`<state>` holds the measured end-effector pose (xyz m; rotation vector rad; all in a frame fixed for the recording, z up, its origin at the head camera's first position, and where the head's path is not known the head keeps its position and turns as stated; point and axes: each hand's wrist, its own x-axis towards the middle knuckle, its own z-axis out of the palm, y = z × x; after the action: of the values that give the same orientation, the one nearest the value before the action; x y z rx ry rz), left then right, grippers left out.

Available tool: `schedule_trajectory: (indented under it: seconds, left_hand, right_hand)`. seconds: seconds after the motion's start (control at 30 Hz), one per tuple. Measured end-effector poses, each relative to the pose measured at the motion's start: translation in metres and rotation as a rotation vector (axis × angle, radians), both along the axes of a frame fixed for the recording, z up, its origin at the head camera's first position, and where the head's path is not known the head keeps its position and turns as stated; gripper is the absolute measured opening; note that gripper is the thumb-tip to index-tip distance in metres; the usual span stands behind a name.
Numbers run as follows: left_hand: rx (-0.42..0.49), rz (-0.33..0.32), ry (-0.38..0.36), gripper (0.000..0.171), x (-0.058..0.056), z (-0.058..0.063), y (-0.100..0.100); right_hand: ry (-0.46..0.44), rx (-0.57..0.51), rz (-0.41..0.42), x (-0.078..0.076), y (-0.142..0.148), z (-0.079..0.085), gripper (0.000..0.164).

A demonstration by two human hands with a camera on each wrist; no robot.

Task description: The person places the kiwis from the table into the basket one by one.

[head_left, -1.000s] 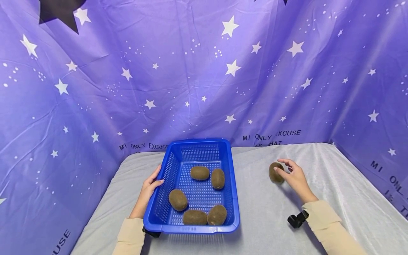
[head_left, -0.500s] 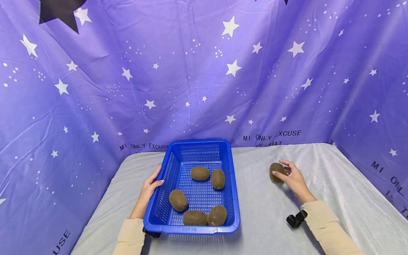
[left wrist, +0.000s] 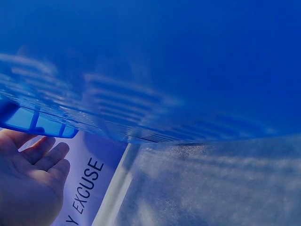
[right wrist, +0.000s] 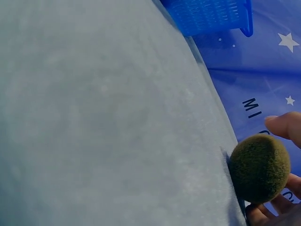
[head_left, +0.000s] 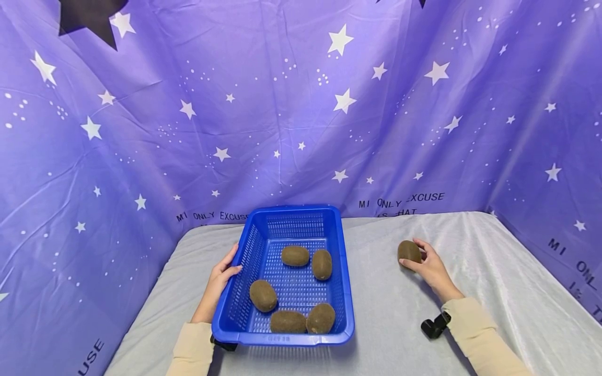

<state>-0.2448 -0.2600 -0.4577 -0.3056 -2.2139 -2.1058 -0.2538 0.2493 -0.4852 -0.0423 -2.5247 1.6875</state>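
My left hand (head_left: pixel 220 282) grips the left rim of a blue plastic basket (head_left: pixel 348 292), thumb on the rim and the other fingers outside. In the left wrist view, the fingers of that hand (left wrist: pixel 37 174) curl under the rim. Several brown kiwis lie inside, among them one kiwi (head_left: pixel 295 256) at the back and another kiwi (head_left: pixel 263 295) at the left. To the right, my right hand (head_left: pixel 432 269) curls thumb and fingers round a single kiwi (head_left: pixel 408 252) on the cloth. In the right wrist view, the fingers lie beside and below this kiwi (right wrist: pixel 260 168), partly cut off.
A pale grey cloth (head_left: pixel 376 313) covers the table. Purple star-patterned curtains (head_left: pixel 301 115) hang behind and at both sides, close to the basket's far end. A black wrist camera (head_left: pixel 435 326) sits below my right wrist.
My right hand has settled lower round the kiwi, its thumb sliding to the near side. That kiwi has barely shifted. The left hand and basket stay where they were.
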Motion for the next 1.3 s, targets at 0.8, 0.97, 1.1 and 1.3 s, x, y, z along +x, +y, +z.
schedule_trajectory:
  seconds: [0.8,0.97,1.1,1.3]
  left_hand:
    - [0.023,-0.017,-0.047,0.061,0.0013,0.0011,-0.0002]
    - [0.043,-0.017,-0.070,0.062,0.0022,0.0012,0.0000]
    - [0.035,-0.014,-0.071,0.062,0.0019,0.0007,-0.0001]
    - [0.005,0.000,-0.051,0.061,0.0001,-0.0007,-0.0005]
  right_hand:
    - [-0.043,-0.056,0.034,-0.0006,0.0036,-0.0078,0.088]
    - [-0.034,-0.044,0.042,-0.0015,0.0043,-0.0084,0.088]
    - [-0.038,-0.045,0.048,-0.0009,0.0039,-0.0076,0.089]
    - [-0.042,-0.041,0.052,-0.0004,0.0038,-0.0082,0.090]
